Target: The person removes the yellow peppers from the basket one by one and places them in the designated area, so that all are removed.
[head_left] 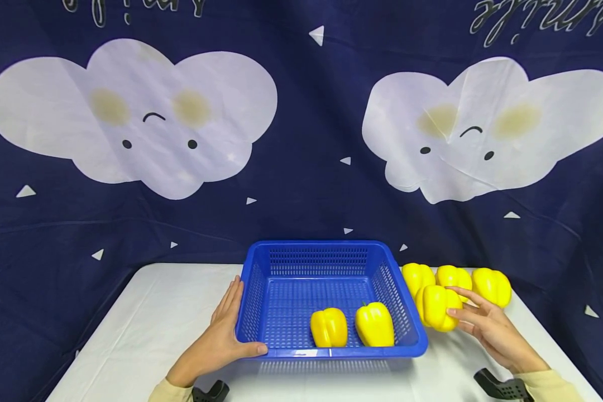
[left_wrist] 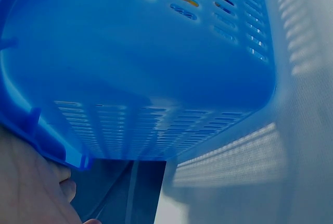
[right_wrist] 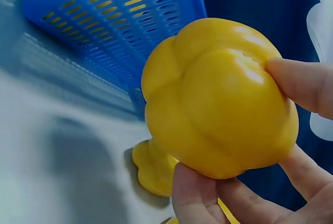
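Note:
In the head view, a blue plastic basket [head_left: 316, 354] with slotted walls sits on the table. My left hand [head_left: 221, 340] rests against its near left corner, fingers straight along the left rim and thumb on the front rim. Inside, two yellow bell peppers, one [head_left: 329, 328] left of the other [head_left: 374, 325], lie near the front wall. To the right of the basket my right hand [head_left: 492, 329] holds another yellow bell pepper [right_wrist: 223, 99] between thumb and fingertips, raised off the table. The left wrist view shows the basket's outer wall [left_wrist: 130, 52] and part of the left hand [left_wrist: 31, 182].
Three more yellow bell peppers, one [head_left: 416, 276] by the basket, one [head_left: 452, 276] in the middle and one [head_left: 491, 287] at the right, stand at the table's far right. Behind the white table [head_left: 146, 312] hangs a dark blue cloth [head_left: 316, 139] with cloud prints.

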Action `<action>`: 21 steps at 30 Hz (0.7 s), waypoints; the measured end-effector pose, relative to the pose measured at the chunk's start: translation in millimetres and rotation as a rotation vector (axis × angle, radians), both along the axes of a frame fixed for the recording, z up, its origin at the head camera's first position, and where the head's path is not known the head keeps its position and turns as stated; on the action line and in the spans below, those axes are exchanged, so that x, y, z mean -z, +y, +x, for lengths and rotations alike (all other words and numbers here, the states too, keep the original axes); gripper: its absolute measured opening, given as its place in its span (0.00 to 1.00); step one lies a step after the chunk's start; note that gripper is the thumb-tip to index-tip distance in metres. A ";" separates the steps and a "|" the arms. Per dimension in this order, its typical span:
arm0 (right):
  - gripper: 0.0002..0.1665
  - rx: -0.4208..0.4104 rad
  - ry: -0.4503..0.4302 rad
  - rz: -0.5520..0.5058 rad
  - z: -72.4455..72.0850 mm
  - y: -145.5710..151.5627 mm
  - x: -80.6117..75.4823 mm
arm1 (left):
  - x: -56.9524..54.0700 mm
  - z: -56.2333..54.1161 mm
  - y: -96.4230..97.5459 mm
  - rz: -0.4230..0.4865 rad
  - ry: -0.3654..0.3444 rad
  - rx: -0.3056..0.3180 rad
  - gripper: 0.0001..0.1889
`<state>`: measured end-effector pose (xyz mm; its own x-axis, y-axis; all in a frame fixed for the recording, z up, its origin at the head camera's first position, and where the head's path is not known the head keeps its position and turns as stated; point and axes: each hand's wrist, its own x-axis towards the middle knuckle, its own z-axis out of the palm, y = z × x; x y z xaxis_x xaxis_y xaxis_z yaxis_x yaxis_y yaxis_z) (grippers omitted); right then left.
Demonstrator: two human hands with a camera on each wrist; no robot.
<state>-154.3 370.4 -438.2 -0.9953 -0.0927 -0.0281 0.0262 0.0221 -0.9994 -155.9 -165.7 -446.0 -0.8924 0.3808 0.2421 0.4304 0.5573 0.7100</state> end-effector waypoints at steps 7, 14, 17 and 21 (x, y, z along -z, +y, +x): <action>0.24 0.043 -0.067 0.050 2.1 0.8 7.5 | -0.8 0.5 0.2 -0.001 -0.008 -0.002 0.70; 0.26 0.069 -0.103 0.118 2.9 0.1 14.8 | -0.4 -0.1 0.3 -0.006 -0.010 -0.003 0.70; 0.29 0.080 -0.119 0.151 2.8 -1.2 16.9 | -0.4 0.0 0.2 -0.007 -0.007 -0.003 0.70; 0.34 0.079 -0.146 0.170 3.7 -2.9 18.6 | -0.5 0.0 -0.2 -0.002 -0.008 0.000 0.70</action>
<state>-150.6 367.5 -456.9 -0.9836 0.0038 -0.1804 0.1781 0.1820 -0.9670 -155.8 -165.9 -445.5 -0.8944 0.3809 0.2345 0.4248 0.5590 0.7121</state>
